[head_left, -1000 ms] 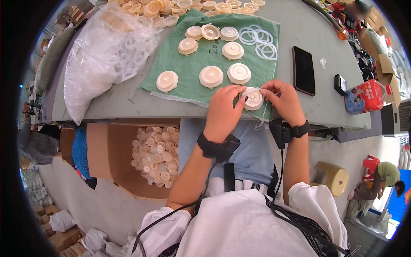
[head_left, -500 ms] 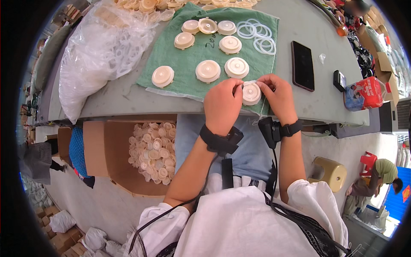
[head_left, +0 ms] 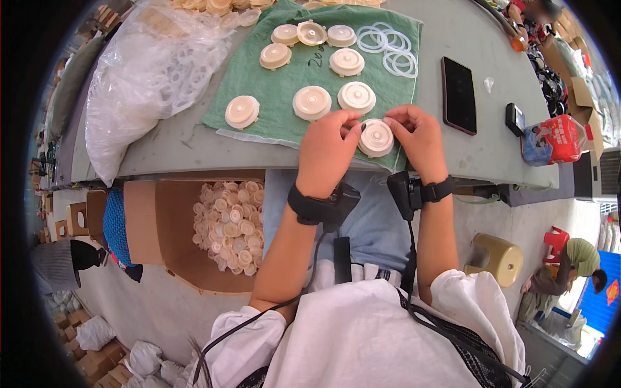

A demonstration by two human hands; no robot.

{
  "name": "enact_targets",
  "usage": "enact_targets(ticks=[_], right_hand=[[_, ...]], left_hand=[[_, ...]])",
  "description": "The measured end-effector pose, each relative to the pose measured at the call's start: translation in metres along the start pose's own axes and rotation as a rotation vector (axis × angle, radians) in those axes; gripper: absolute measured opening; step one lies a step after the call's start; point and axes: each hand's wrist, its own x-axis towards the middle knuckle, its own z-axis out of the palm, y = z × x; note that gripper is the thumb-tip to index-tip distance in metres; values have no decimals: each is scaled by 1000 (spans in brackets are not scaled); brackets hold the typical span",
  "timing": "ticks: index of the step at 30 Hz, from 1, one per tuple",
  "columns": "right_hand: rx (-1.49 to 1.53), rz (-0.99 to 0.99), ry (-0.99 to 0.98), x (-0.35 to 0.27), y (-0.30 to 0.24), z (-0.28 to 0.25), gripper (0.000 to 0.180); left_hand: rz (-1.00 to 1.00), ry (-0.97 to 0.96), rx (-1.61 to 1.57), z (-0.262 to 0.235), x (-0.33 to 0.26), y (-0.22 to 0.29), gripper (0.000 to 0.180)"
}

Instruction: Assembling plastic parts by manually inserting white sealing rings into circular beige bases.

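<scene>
A cream round plastic lid (head_left: 376,138) with a raised centre lies near the front edge of a green cloth (head_left: 275,84). My left hand (head_left: 330,145) pinches at its upper left rim, thumb against the side. At the upper right rim, the thumb and bent fingers of my right hand (head_left: 419,139) press on the same lid. Just beyond it sits another cream lid (head_left: 356,97), with a similar one (head_left: 312,103) to its left. Several more lids are spread over the cloth. A loose group of translucent white rings (head_left: 401,63) lies at the cloth's far right.
A clear bag of rings (head_left: 152,84) lies on the table's left, near a pile of cream parts (head_left: 213,6). On the right are a phone (head_left: 458,96), a small black box (head_left: 515,119) and a red-and-blue package (head_left: 552,140). A carton (head_left: 174,265) of lids stands below the table.
My fingers have moved from the lid's far edge down toward its two sides, so more of its top shows. The left hand has shifted slightly left.
</scene>
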Motion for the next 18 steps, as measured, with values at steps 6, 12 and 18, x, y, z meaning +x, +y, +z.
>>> enact_targets(ticks=[6,12,18], right_hand=[[-42,-36,11,-2,1,0,15],[-5,-81,41,-8,7,0,17],[-71,-181,-83,-22,-6,-9,36]], left_hand=[[27,-64,32,-2,1,-2,20],[74,-18,-20,1,-5,-5,22],[189,-8,42,0,-17,-4,31]])
